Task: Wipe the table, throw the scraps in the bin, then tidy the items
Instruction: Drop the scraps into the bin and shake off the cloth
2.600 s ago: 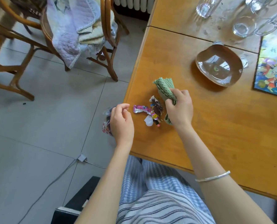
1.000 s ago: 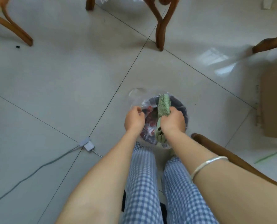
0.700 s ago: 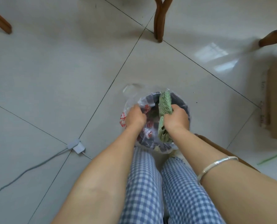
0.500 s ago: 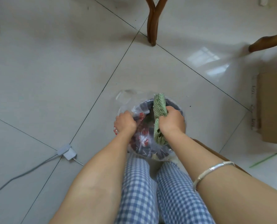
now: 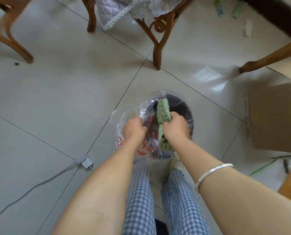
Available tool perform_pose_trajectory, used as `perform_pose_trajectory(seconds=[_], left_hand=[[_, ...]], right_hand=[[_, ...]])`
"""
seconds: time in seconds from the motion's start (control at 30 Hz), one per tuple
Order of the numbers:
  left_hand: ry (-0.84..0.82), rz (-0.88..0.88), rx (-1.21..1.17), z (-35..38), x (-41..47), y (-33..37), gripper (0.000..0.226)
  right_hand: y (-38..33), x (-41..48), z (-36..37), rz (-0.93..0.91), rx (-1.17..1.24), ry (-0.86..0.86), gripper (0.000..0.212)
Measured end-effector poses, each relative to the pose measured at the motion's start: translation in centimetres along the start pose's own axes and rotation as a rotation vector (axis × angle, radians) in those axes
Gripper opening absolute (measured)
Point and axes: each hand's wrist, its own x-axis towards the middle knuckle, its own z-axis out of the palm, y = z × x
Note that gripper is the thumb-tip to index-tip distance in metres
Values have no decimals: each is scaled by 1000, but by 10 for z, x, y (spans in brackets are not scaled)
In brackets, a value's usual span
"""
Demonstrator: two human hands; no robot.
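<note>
A dark round bin point(image 5: 183, 106) stands on the tiled floor in front of my legs. It is lined with a clear plastic bag point(image 5: 129, 116) that carries red print. My left hand point(image 5: 134, 129) is closed over the bag's left edge, with its fingers curled down into the bin. My right hand point(image 5: 175, 128) grips a green knitted cloth point(image 5: 163, 111) over the bin's mouth; the cloth sticks up above the fist and hangs below it. Whatever scraps lie in the bin are hidden by my hands and the bag.
Wooden chair legs point(image 5: 156, 53) and a hanging quilt point(image 5: 114, 7) are just beyond the bin. A cardboard box point(image 5: 273, 119) sits to the right, under a table leg point(image 5: 268, 58). A grey cable with a taped plug point(image 5: 85, 162) crosses the floor at left.
I have turned from the table and its pile of scraps down to the bin. In the last second both hands stay at the bin; my left hand draws the bag's edge out to the left.
</note>
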Motion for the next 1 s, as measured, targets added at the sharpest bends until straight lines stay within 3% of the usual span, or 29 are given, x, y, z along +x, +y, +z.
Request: perform_pose_trajectory(seconds=[0.37, 0.57, 0.77, 1.0], left_hand=[[123, 106, -26, -109, -148, 15, 9], [218, 84, -82, -139, -196, 27, 19], [228, 78, -156, -148, -213, 41, 14], [294, 147, -116, -129, -228, 51, 12]], right_hand=[[-77, -155, -109, -282, 116, 103, 32], [-72, -210, -143, -344, 233, 225, 24], [-54, -240, -167, -376, 288, 306, 39], [-16, -247, -190, -390, 270, 452, 40]])
